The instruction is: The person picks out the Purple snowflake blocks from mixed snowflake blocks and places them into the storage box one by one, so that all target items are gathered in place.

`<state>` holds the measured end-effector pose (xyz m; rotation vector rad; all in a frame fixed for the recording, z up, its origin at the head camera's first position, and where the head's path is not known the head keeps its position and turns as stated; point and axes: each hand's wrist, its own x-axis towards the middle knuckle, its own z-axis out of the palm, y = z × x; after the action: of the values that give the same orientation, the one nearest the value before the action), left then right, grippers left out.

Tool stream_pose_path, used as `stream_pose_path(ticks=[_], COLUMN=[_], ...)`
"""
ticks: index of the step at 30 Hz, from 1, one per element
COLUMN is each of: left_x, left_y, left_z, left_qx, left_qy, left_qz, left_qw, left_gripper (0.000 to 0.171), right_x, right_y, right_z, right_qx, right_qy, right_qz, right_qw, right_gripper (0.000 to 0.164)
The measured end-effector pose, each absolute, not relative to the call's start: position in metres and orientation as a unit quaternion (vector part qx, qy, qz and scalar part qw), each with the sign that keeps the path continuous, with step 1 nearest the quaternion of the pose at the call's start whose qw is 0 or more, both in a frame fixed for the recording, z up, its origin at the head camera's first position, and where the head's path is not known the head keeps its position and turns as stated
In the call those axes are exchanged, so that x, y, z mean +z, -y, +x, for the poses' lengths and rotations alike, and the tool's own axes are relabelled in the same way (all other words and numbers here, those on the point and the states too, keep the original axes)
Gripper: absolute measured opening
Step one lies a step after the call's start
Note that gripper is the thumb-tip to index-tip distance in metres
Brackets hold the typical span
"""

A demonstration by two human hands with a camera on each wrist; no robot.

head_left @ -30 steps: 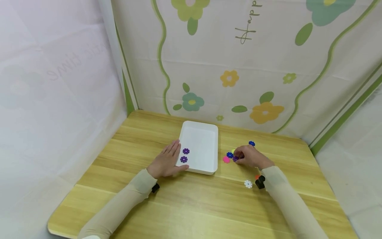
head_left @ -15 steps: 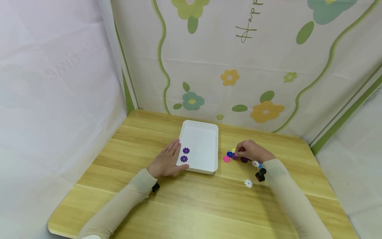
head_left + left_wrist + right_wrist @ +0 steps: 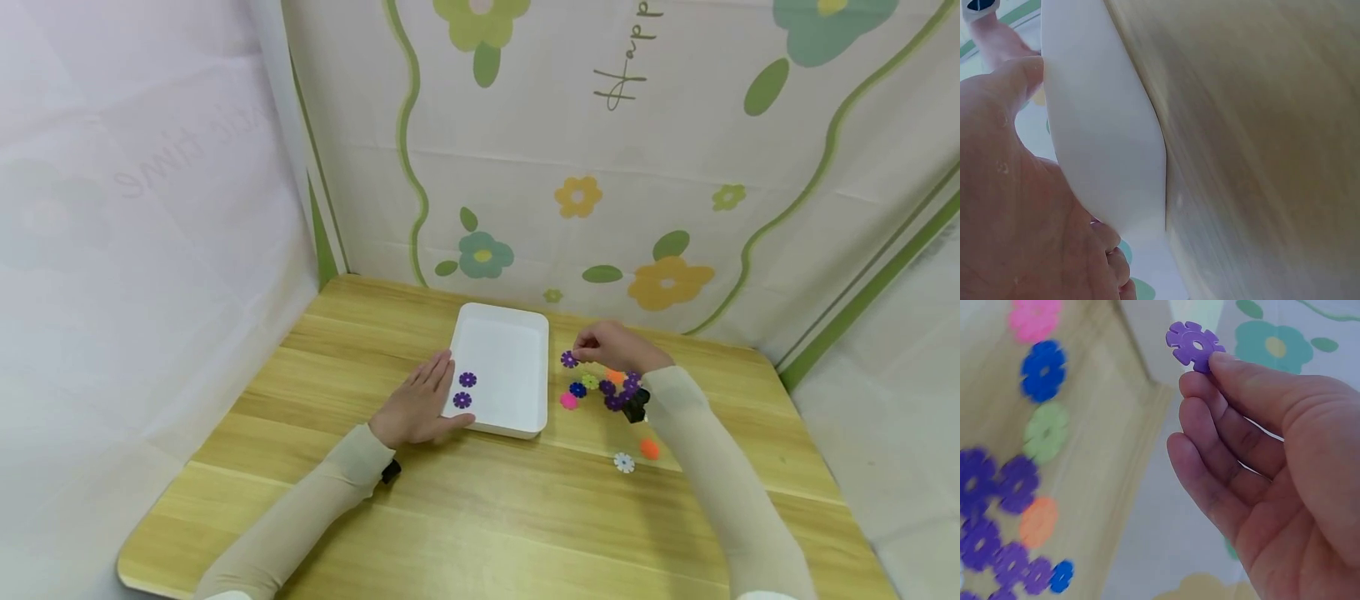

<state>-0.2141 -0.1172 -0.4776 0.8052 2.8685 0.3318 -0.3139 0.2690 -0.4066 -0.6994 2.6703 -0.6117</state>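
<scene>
Between thumb and forefinger my right hand [image 3: 617,346] pinches a purple snowflake disc [image 3: 1195,345], held up off the table to the right of the tray. My left hand [image 3: 416,407] rests against the near left corner of the white tray [image 3: 510,421], its fingers straight along the side and the thumb along the near rim. Two purple snowflake discs [image 3: 465,390] lie in the tray near that corner. In the left wrist view the tray's outer wall [image 3: 1107,125] shows beside the thumb.
Loose discs lie right of the tray: a pink one [image 3: 569,401], a blue one [image 3: 577,389], a light green one [image 3: 589,382] and several purple ones [image 3: 979,544]. Nearer are a white disc [image 3: 624,462] and an orange disc [image 3: 649,450]. A printed cloth [image 3: 517,167] hangs behind the table.
My right hand has lifted a purple disc from the pile and moved it up and left toward the tray. The left hand has stayed on the tray.
</scene>
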Motion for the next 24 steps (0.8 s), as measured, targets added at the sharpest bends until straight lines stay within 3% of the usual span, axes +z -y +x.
stream_pose_path(ticks=[9,24], left_x=[-0.482,-0.475], left_y=[0.117,0.115], left_z=[-0.215,-0.214], left_qx=[0.112,0.085], left_qy=[-0.955,-0.959], left_qz=[0.269,0.258], left_qw=[0.062,0.075], left_gripper=[0.104,0.106], right_x=[-0.396,-0.412], right_y=[-0.215,-0.131], right_z=[-0.336,-0.359], right_qx=[-0.184,-0.178], right_qy=[-0.934,-0.927], right_qz=[-0.268,-0.279], right_qw=[0.147,0.178], right_gripper=[0.020,0.018])
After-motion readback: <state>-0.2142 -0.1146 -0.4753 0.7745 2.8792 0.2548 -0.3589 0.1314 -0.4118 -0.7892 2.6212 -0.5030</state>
